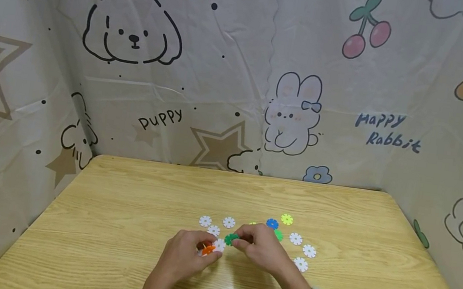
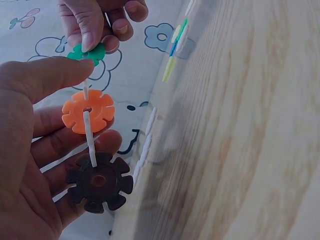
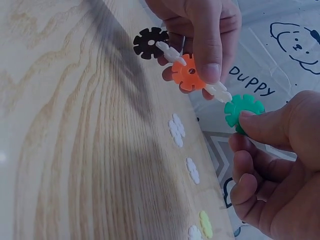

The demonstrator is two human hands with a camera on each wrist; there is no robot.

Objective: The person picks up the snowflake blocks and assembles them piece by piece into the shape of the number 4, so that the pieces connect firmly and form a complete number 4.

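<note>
The right hand [image 1: 260,247] pinches the green disc [image 3: 242,103] against the right end of the chain [image 3: 183,75], which the left hand [image 1: 185,255] grips above the table [image 1: 145,191]; the thin, seemingly plastic pieces look light, stiff and slick, likely best held by their rims close to each joint.

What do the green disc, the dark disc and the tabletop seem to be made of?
Green disc: probably moulded plastic, smooth, evenly coloured, cleanly notched.
Dark disc: likely plastic too, smooth-faced with a similarly notched rim.
Tabletop: wood or wood-effect laminate, I can't tell which; grain lines show, and bright glare suggests a somewhat glossy finish.
</note>
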